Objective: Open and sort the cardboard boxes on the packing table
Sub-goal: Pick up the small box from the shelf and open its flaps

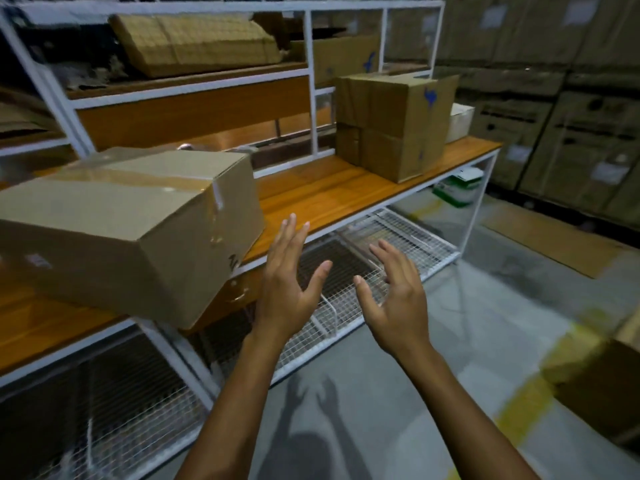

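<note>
Cardboard box [114, 220] sits near left hand [287, 289] and right hand [398, 299], fingers [287, 233] spread, empty.

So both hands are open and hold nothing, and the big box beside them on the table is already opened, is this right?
Not quite. The big box is not opened: the head view shows its flaps closed, with tape along the top seam. The rest holds: the left hand and right hand are open and hold nothing, and the box is on the table beside them.

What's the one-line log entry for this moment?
left hand open | right hand open | taped box sealed, overhanging table edge | stacked boxes untouched
</note>
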### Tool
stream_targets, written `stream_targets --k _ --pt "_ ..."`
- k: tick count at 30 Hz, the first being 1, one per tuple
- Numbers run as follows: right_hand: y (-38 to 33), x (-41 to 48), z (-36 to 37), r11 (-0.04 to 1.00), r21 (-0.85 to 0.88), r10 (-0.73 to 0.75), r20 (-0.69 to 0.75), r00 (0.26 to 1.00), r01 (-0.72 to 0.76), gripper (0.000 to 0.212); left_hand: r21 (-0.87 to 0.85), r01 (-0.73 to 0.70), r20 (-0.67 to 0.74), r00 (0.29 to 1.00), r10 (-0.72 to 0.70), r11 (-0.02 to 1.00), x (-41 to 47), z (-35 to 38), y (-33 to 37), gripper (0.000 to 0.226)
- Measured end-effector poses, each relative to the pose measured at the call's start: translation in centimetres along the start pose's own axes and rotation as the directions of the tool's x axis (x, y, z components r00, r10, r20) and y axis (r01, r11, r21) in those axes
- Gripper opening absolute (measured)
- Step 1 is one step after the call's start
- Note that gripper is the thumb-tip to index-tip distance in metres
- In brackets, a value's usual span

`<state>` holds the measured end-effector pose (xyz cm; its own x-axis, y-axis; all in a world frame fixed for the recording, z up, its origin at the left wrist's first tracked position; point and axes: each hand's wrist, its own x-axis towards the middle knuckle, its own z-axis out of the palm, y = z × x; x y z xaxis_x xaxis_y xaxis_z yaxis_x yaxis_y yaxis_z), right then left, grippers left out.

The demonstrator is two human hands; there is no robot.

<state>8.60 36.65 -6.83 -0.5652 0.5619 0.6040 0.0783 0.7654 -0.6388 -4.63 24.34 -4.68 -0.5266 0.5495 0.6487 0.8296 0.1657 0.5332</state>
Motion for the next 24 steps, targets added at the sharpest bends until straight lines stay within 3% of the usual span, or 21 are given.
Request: stream_targets --k 9,24 --pt "9.6 11.8 -1.2 0.995 -0.089 -0.052 0.022 0.998 0.054 0.055 0.063 -0.001 -0.034 0.999 0.004 0.998 10.8 9.3 0.3 0.061" --pt "26.5 27.2 -8.3 0.989 -0.127 0.039 -0.235 0.971 -0.071 0.052 -0.048 -0.153 0.029 0.988 0.155 0.987 28.2 30.2 2.8 0.059"
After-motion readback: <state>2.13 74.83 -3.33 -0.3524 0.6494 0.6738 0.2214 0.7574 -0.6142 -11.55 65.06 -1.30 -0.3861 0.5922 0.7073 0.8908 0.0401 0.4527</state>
